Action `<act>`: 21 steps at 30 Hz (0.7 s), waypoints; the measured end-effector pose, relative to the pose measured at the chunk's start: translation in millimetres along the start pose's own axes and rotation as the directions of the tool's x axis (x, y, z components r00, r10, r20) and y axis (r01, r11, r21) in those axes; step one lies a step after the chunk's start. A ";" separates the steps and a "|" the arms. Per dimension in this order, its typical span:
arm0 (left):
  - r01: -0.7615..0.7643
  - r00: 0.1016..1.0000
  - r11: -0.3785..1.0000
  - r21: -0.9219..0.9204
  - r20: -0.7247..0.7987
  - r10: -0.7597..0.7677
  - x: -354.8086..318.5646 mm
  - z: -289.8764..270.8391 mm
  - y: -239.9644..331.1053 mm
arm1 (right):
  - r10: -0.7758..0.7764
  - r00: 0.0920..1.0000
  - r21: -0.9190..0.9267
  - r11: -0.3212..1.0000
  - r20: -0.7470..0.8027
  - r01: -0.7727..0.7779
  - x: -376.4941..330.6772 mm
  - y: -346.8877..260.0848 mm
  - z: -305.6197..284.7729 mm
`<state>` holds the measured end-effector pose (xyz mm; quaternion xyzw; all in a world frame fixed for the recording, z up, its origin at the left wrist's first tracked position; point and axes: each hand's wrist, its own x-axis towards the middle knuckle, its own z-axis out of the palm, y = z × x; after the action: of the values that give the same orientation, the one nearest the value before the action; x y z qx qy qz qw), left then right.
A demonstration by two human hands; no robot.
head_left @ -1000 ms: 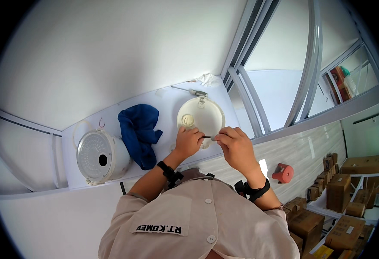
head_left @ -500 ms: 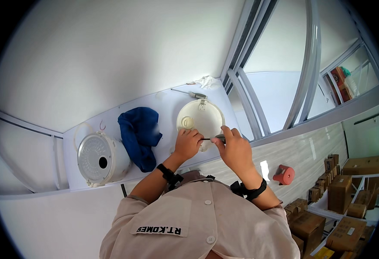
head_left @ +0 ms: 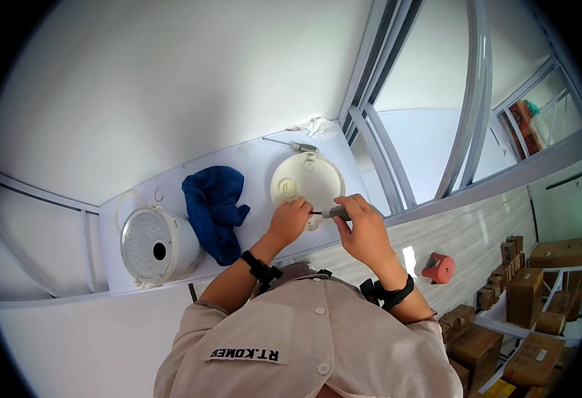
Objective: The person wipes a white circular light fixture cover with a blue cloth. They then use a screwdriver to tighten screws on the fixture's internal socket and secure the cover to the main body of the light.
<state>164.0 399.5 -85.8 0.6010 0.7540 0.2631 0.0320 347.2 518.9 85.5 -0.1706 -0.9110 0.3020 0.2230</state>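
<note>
The right hand (head_left: 364, 229) is clamped on a grey-handled screwdriver (head_left: 331, 213); the left hand (head_left: 290, 220), fingers together, steadies the round white plastic lid (head_left: 307, 182).

Bare tabletop (head_left: 258, 166) lies between the blue cloth (head_left: 215, 209) and the round white lid (head_left: 307, 186). The cloth and the rice cooker (head_left: 155, 245) block the left side. A screwdriver (head_left: 291, 144) and crumpled tissue (head_left: 317, 126) occupy the far edge; the window frame (head_left: 370, 132) bounds the right.

Head-worn fisheye looks steeply down, close over the worktable (head_left: 172, 199).
</note>
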 end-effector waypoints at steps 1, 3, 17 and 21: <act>0.004 1.000 1.000 -0.003 0.010 -0.004 0.0 0.9 -0.6 | -0.009 1.000 0.010 1.000 0.000 0.009 0.7 -0.7 -0.7; 0.010 1.000 1.000 -0.008 0.030 -0.010 1.0 3.1 -2.1 | -0.051 0.999 0.010 0.999 0.011 0.051 3.0 -1.4 -2.2; -0.009 1.000 0.999 0.031 -0.002 0.009 1.0 -6.6 8.5 | -0.165 0.983 0.061 0.984 -0.082 0.170 4.9 -3.4 -6.2; -0.054 0.995 0.997 0.049 -0.087 0.058 -1.0 -17.3 12.5 | -0.154 0.976 0.103 0.980 -0.155 0.171 5.7 3.7 -7.5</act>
<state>169.1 394.2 -65.7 0.6103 0.7435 0.2724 -0.0229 346.9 527.8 90.3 -0.1038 -0.8839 0.3219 0.3229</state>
